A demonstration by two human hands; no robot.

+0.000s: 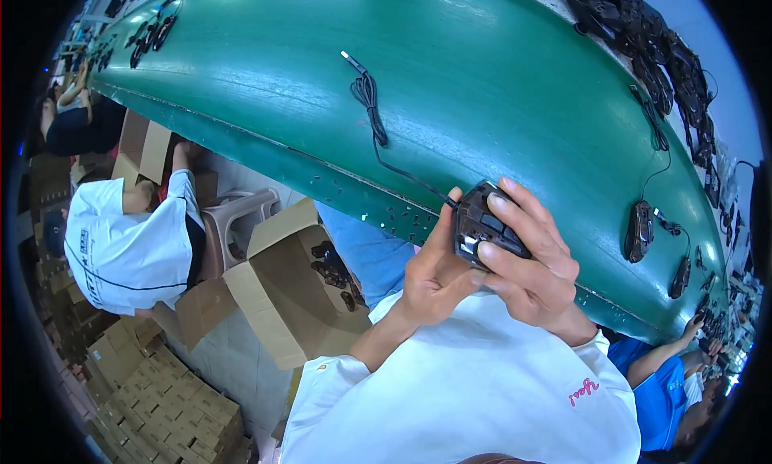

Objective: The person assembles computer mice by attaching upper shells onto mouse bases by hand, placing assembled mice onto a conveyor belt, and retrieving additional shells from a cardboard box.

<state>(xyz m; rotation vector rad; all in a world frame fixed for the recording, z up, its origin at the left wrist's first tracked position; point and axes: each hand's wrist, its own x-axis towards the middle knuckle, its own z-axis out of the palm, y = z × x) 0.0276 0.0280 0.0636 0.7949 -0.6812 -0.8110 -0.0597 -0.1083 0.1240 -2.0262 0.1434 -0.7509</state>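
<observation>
Both my hands are closed around a black computer mouse (482, 223) near the front edge of the green conveyor belt (273, 54). My left hand (434, 283) grips its left side, by the end where the cable comes out. Across its other side lie the fingers of my right hand (535, 275), which cover part of the shell. From the mouse a black cable (406, 174) runs away over the belt to a tied bundle (367, 102). A pale-tipped plug (346, 56) sticks out at the bundle's far end.
An opened carton (301, 291) with several black mice stands at my left, beside a plastic stool (241, 215). More corded mice (639, 231) lie at the belt's right; a dark pile (635, 30) lines its far edge. Co-workers sit left (133, 243) and right (655, 392). Small boxes (161, 392) are stacked lower left.
</observation>
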